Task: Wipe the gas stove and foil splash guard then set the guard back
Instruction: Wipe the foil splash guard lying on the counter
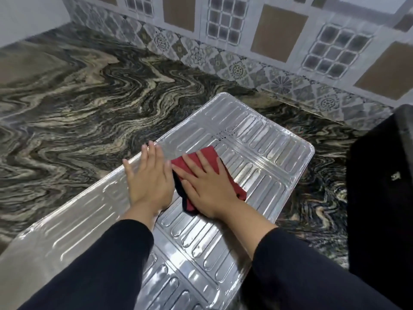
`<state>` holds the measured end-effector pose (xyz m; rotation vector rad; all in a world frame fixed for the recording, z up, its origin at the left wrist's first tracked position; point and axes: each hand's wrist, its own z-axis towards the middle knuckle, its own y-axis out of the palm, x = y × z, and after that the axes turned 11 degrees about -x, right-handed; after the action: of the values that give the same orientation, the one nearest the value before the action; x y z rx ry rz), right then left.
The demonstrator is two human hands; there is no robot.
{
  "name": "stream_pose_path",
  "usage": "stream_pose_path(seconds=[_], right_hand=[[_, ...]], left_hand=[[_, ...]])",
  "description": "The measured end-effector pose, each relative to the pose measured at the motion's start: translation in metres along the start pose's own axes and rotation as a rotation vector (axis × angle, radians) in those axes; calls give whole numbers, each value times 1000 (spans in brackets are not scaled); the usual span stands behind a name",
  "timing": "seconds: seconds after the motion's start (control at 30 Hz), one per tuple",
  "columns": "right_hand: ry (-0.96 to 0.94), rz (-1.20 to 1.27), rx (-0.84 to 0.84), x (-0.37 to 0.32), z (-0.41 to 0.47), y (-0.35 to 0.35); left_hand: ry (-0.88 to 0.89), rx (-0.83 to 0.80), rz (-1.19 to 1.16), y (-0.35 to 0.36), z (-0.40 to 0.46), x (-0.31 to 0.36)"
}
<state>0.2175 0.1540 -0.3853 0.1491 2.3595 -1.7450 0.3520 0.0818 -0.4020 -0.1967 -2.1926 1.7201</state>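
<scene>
No text, label, brand or number can be read anywhere in view; the foil splash guard (257,148) bears a small patch of dark marks near its far panel, too blurred to tell as letters; the wall tiles (237,70) carry only ornament.

A silver foil splash guard (257,153), embossed with rows of oblong ridges, is seen on a counter (78,104) swirled in black, grey and cream. A red cloth (206,156), possibly dark-edged, is shown. Sleeves (107,265) are black.
</scene>
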Motion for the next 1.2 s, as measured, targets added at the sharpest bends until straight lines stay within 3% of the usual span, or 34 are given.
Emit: stream_pose_path(seconds=[0.23,0.47,0.63,0.87,1.1,1.2], right_hand=[[101,40,38,52,81,-32],[362,47,67,143,113,-61],[500,115,83,146,100,-56],[507,75,76,142,20,-31],[535,115,-33,152,-42,-28],[581,71,-10,155,-51,-41]], left_hand=[[-6,3,24,1,1,-1],[-59,17,34,3,4,1],[-71,7,42,3,5,1],[-72,-11,34,2,3,-1],[-92,-235,40,-14,4,3],[-116,-188,52,-26,3,16]])
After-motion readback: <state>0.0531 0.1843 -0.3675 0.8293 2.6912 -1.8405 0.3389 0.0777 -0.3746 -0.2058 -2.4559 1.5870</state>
